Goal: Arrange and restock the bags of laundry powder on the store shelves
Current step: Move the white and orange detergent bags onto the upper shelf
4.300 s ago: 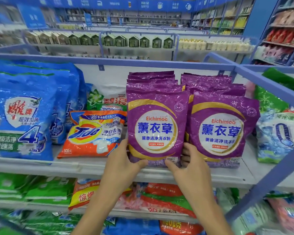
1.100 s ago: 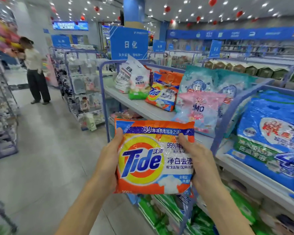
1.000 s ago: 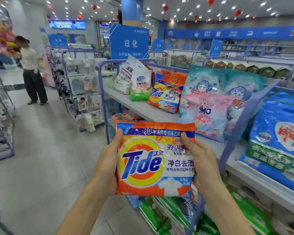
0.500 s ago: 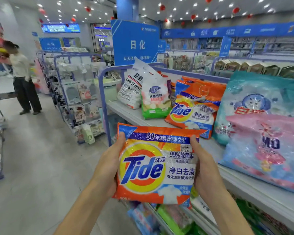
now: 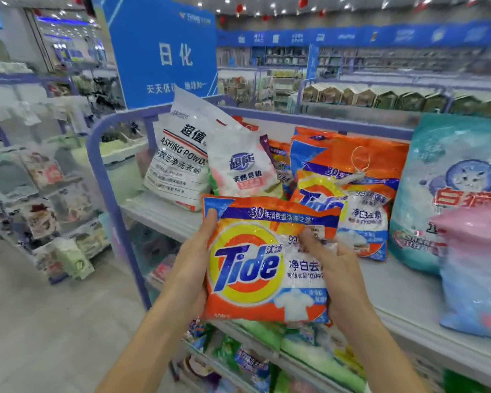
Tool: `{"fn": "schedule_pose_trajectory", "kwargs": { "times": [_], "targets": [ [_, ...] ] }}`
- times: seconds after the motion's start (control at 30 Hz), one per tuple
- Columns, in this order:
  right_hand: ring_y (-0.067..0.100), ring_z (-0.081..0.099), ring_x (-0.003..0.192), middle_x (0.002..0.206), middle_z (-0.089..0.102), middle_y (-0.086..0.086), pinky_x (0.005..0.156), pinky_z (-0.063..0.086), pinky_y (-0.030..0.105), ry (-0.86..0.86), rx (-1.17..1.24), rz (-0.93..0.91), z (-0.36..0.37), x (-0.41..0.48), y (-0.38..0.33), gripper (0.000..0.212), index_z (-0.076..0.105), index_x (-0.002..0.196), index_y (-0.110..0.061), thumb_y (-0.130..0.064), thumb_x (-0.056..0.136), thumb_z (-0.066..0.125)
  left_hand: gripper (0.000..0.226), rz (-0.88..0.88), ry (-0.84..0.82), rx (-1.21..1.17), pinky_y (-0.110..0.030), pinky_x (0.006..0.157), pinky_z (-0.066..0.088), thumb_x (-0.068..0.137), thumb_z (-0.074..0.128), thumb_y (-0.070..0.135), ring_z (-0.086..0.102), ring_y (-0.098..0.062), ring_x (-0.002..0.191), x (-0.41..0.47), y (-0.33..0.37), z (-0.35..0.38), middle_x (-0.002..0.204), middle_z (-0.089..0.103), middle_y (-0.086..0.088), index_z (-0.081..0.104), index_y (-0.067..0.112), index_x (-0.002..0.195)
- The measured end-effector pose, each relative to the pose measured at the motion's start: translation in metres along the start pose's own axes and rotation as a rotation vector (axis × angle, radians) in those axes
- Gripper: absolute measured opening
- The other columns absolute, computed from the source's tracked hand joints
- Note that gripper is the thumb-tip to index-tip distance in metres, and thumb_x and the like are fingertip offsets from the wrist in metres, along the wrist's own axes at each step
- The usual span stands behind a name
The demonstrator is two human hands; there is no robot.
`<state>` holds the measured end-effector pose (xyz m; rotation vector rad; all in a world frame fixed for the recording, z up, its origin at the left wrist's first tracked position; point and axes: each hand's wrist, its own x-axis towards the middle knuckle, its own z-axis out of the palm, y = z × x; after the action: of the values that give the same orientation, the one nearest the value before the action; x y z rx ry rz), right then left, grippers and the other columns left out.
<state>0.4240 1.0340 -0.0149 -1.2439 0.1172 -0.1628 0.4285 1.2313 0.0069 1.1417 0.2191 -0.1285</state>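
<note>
Facing white top shelf board (image 5: 165,214) inside rounded purple-blue metal frame (image 5: 102,177); grey floor (image 5: 40,321) to left, large blue hanging sign (image 5: 165,52) far behind.

Held near, in front of shelf edge: small orange plastic Tide powder bag (image 5: 255,268), upright, label toward camera. Left hand (image 5: 193,265) gripping its left edge, thumb up at top left corner. Right hand (image 5: 338,273) gripping right side, thumb across front.

Leaning on shelf, far left: white washing-powder sack (image 5: 179,165), then white bag with blue logo (image 5: 241,168). Right of these: larger orange Tide bag (image 5: 352,194), lower left part hidden by held bag. Right end: teal cat-print bag (image 5: 451,180), pink bag (image 5: 474,265) in front.
</note>
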Motion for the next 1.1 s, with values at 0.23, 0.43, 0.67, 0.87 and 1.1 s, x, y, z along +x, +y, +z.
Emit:
{"fn": "schedule_pose_trajectory", "kwargs": {
  "times": [0.23,0.43,0.67,0.87,1.1],
  "targets": [
    [0.034,0.077,0.089,0.101,0.079,0.015,0.084,0.061,0.051,0.276,0.048,-0.052,0.024,0.038,0.002,0.024,0.077,0.092,-0.017,-0.040,0.090,0.072,0.044,0.013,-0.201,0.034,-0.061,0.095,0.054,0.087,0.071,0.040,0.072,-0.040,0.104,0.095,0.023,0.004,0.114,0.074,-0.020,0.071,0.013,0.121],
    [0.024,0.078,0.078,0.092,0.080,0.006,0.070,0.062,0.037,0.455,-0.040,-0.143,-0.002,0.064,-0.023,0.027,0.073,0.085,-0.020,-0.044,0.096,0.066,0.031,0.005,-0.371,0.098,-0.058,0.095,0.056,0.096,0.066,0.039,0.074,-0.035,0.101,0.136,0.023,0.058,0.108,0.077,-0.012,0.072,0.017,0.117],
    [0.039,0.076,0.093,0.106,0.076,0.022,0.085,0.060,0.055,0.587,-0.088,-0.119,-0.039,0.075,-0.021,0.029,0.071,0.089,-0.012,-0.040,0.096,0.067,0.015,-0.008,-0.416,0.025,-0.039,0.071,0.064,0.101,0.061,0.021,0.077,-0.025,0.084,0.157,-0.008,0.097,0.099,0.078,-0.011,0.071,0.012,0.107],
    [0.030,0.077,0.093,0.104,0.080,0.010,0.083,0.062,0.045,0.547,-0.098,-0.113,-0.050,0.077,-0.018,0.023,0.074,0.106,-0.014,-0.034,0.098,0.066,0.012,0.017,-0.386,0.020,-0.030,0.058,0.060,0.100,0.061,0.018,0.076,-0.019,0.069,0.160,-0.016,0.100,0.084,0.079,-0.006,0.066,0.008,0.102],
    [0.010,0.064,0.097,0.107,0.062,-0.014,0.086,0.058,0.044,0.825,-0.744,-0.368,-0.041,0.077,-0.016,0.027,0.059,0.113,-0.030,-0.034,0.091,0.075,0.014,0.258,-0.269,0.340,-0.034,0.075,0.063,0.095,0.070,0.017,0.076,-0.018,0.091,0.166,-0.006,0.058,0.098,0.079,0.002,0.072,0.021,0.108]
  ]
}}
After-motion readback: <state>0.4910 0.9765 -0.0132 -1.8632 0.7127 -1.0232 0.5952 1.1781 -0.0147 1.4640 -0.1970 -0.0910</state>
